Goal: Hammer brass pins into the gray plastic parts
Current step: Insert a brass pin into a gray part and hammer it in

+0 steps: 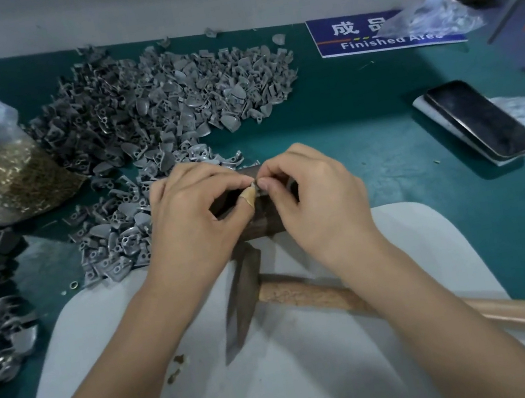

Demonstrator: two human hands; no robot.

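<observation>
Both hands meet fingertip to fingertip over one small gray plastic part (256, 188): the left hand (193, 210) pinches it between a taped thumb and curled forefinger, and the right hand (313, 190) pinches in from the other side, fingers curled. Whether a brass pin is already between the right fingertips cannot be told; it is too small and hidden.

Directly under the pinch sits a dark block (262, 214), seemingly the anvil, so the part is held on or just above its top. Just nearer the body than the grip, below the block, lies the hammer (304, 292) on a white pad (319, 380). Its dark head points toward the body, and its wooden handle runs away to the right, passing under the right forearm. The right hand is thus the nearer one to the handle, and I judge it the one to let go and reach back and rightward, while the left keeps the part steady.

Farther out, the loose gray parts (162, 104) heap beyond and left of the grip, and the bag of brass pins (6, 172) lies far left, on the left hand's side.
</observation>
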